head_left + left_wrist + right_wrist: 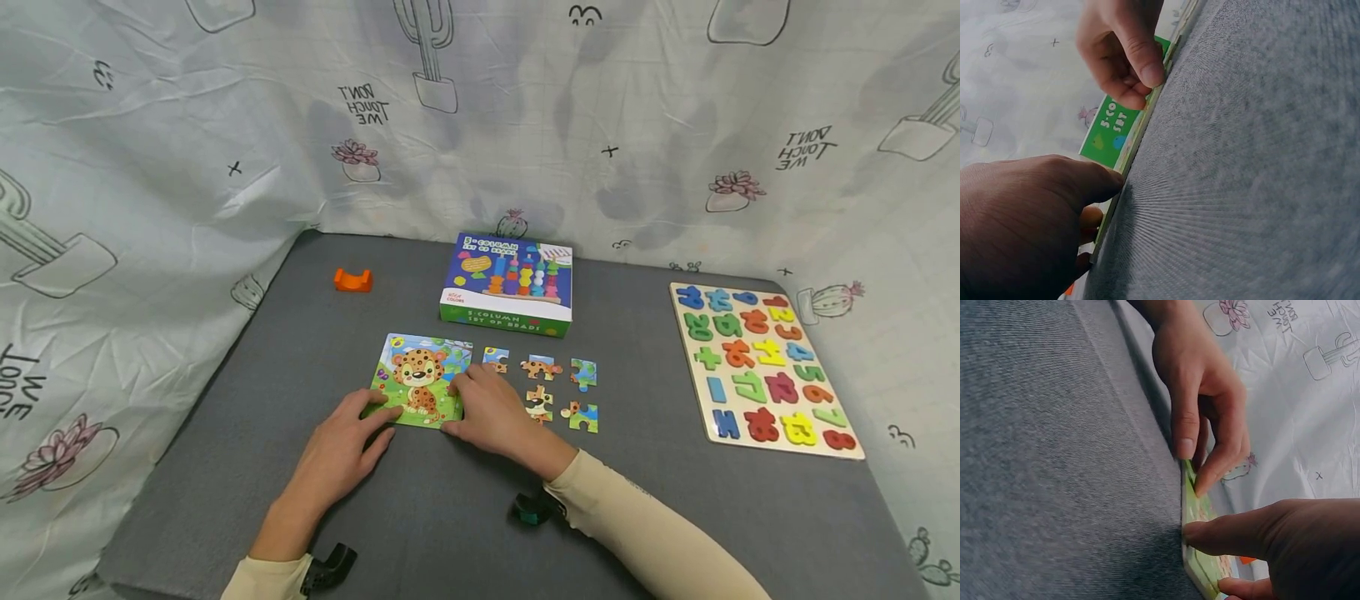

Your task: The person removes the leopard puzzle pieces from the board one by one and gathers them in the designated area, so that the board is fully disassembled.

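A square picture puzzle with a spotted leopard cub lies on the grey table between both hands. My left hand holds its lower left corner, with fingers on the picture and the thumb at the near edge, as the left hand in the right wrist view also shows. My right hand grips the right side, its thumb against the near edge and its fingers along the right border. Several loose jigsaw pieces lie to the right; the right hand partly covers one jigsaw piece.
A blue and green bead-set box stands behind the puzzle. To its left is a small orange piece with a curved top. A wooden board of coloured numbers and letters lies at the right. Printed cloth hangs behind the table.
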{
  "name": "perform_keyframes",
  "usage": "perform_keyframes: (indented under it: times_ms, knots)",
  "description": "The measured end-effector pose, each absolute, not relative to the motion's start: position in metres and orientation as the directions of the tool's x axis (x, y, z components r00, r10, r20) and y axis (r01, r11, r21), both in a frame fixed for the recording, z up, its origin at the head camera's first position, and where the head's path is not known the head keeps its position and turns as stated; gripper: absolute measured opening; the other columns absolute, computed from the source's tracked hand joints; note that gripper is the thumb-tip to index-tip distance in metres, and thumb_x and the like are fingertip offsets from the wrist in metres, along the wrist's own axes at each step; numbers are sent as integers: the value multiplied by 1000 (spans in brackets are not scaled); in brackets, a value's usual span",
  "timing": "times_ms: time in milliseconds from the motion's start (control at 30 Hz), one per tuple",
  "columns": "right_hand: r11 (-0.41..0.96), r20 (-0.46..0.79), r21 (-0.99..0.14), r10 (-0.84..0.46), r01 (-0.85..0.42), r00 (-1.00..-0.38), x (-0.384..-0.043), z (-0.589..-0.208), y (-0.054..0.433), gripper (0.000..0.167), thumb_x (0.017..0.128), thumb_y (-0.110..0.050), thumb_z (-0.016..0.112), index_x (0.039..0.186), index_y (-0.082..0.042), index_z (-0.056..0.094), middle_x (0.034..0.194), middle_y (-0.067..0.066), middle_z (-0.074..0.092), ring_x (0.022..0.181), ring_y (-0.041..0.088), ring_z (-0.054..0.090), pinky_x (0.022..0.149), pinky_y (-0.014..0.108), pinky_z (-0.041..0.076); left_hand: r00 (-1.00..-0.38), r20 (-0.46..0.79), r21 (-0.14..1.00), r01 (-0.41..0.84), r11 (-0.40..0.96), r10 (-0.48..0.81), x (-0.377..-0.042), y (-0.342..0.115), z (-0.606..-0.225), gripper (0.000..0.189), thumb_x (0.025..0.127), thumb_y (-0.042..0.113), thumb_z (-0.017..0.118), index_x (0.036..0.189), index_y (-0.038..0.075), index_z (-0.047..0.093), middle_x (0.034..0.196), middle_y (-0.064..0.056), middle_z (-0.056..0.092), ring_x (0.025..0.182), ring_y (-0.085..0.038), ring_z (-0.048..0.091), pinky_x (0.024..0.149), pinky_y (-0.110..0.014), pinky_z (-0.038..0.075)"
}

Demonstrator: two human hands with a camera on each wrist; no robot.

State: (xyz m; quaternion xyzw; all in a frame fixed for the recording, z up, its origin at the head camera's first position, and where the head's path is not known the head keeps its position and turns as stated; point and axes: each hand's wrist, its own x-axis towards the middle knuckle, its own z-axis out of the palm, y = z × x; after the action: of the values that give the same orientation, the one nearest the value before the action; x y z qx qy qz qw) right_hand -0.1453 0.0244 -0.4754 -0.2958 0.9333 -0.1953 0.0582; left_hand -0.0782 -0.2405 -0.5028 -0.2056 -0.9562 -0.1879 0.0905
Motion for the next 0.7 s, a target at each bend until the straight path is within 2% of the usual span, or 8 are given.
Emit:
perform_keyframes:
  times_ms: [300,700]
  knots:
    - [732,-15,-446,-581,-514,-814,-146,-474,24,48,87,-39,95,115,-8,71,106,4,62,100,23,56,87,39,52,-899,253,325,427,844,358,-78,-240,-504,30,97,17,85,126,16,81,129,-10,64,119,-33,63,83,-53,61]
    - [689,37,-493,-594,-532,-804,-146,-475,24,45,89,-31,94,117,-6,70,105,6,64,101,26,59,90,43,52,-897,262,322,429,844,357,-79,-240,-502,29,95,14,86,124,16,82,128,-10,65,119,-33,63,82,-52,61]
